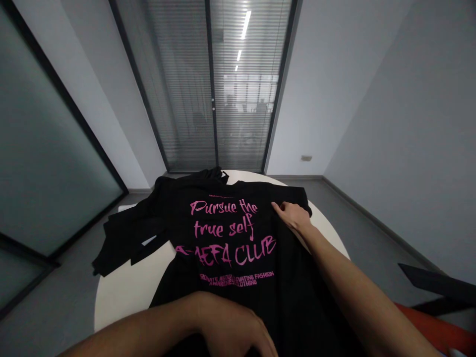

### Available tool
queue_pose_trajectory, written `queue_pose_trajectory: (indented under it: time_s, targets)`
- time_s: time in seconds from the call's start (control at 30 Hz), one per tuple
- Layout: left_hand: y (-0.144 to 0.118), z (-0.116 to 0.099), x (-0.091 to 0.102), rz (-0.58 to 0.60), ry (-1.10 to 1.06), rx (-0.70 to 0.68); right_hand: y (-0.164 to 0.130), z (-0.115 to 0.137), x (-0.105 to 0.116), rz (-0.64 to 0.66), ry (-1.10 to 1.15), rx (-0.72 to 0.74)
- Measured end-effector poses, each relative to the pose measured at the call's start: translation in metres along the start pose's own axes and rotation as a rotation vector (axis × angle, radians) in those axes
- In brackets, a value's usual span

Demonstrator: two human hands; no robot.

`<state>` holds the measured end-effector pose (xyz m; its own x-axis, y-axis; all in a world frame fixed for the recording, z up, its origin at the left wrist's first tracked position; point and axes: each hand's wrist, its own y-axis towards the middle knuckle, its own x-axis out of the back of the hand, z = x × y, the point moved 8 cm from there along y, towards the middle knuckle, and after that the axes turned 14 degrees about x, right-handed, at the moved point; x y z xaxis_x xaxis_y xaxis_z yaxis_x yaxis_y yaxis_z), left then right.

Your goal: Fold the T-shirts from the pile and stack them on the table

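Observation:
A black shirt (226, 240) with pink lettering lies spread on the round table, its collar end away from me. My right hand (293, 216) is closed on the shirt's cloth near the right shoulder, thumb pointing left. Low in the picture, my left hand (236, 325) reaches across the lower part of the shirt. Its fingers are bent down and together at the cloth, with the tips cut off by the bottom edge. More black clothing (137, 228) lies bunched at the left, with a small white label (149, 240) on it.
The pale round tabletop (126, 287) shows around the cloth. Behind it stands a glass partition with blinds (241, 134); a frosted glass panel (48, 139) is on the left. A red seat (435, 325) and a dark bar (435, 282) are at lower right.

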<state>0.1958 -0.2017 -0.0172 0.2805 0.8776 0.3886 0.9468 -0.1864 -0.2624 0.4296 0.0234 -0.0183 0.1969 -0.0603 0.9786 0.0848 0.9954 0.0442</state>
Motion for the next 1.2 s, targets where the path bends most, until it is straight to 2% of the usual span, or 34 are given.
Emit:
queue_pose_trajectory:
  time_s: [0.03, 0.07, 0.2, 0.27, 0.33, 0.4, 0.47, 0.6, 0.67, 0.73, 0.8, 0.87, 0.93, 1.0, 1.07, 1.13, 1.2]
  targets:
    - [-0.006, 0.000, 0.016, -0.099, -0.047, 0.033, 0.001, 0.000, -0.003, 0.006, 0.017, -0.006]
    - [-0.014, 0.003, 0.038, -0.268, -0.065, 0.096, 0.002, 0.000, -0.005, 0.001, 0.034, -0.009]
    - [-0.079, 0.037, 0.124, -0.995, 0.178, 0.416, 0.010, 0.000, -0.008, -0.125, 0.138, 0.060]
    - [-0.115, 0.064, 0.150, -1.267, 0.299, 0.568, 0.013, -0.010, -0.009, -0.189, 0.208, 0.026]
    - [-0.146, 0.096, 0.164, -1.416, 0.391, 0.781, 0.016, -0.027, -0.014, -0.227, 0.298, -0.100]
    - [-0.171, 0.121, 0.167, -1.502, 0.438, 0.965, 0.018, -0.042, -0.020, -0.258, 0.419, -0.191]
    - [-0.190, 0.129, 0.164, -1.573, 0.495, 1.057, 0.022, -0.046, -0.024, -0.316, 0.550, -0.158]
    - [-0.223, 0.121, 0.154, -1.638, 0.597, 1.273, 0.028, -0.043, -0.020, -0.457, 0.680, 0.070]
    - [-0.240, 0.111, 0.151, -1.648, 0.639, 1.427, 0.025, -0.047, -0.016, -0.515, 0.605, 0.080]
    - [-0.255, 0.108, 0.148, -1.595, 0.584, 1.563, 0.020, -0.057, -0.014, -0.541, 0.473, -0.013]
    - [-0.266, 0.114, 0.144, -1.489, 0.454, 1.670, 0.018, -0.060, -0.013, -0.513, 0.369, -0.070]
    - [-0.272, 0.123, 0.138, -1.393, 0.343, 1.737, 0.021, -0.053, -0.014, -0.472, 0.322, -0.004]
    - [-0.271, 0.132, 0.136, -1.356, 0.293, 1.708, 0.023, -0.041, -0.014, -0.441, 0.299, 0.098]
    - [-0.266, 0.140, 0.139, -1.398, 0.250, 1.567, 0.023, -0.031, -0.014, -0.405, 0.256, 0.160]
    - [-0.262, 0.142, 0.146, -1.532, 0.207, 1.359, 0.020, -0.023, -0.013, -0.353, 0.179, 0.196]
    - [-0.266, 0.138, 0.153, -1.728, 0.171, 1.159, 0.016, -0.017, -0.010, -0.303, 0.088, 0.214]
    - [-0.272, 0.135, 0.158, -1.889, 0.124, 1.021, 0.010, -0.014, -0.006, -0.264, 0.005, 0.216]
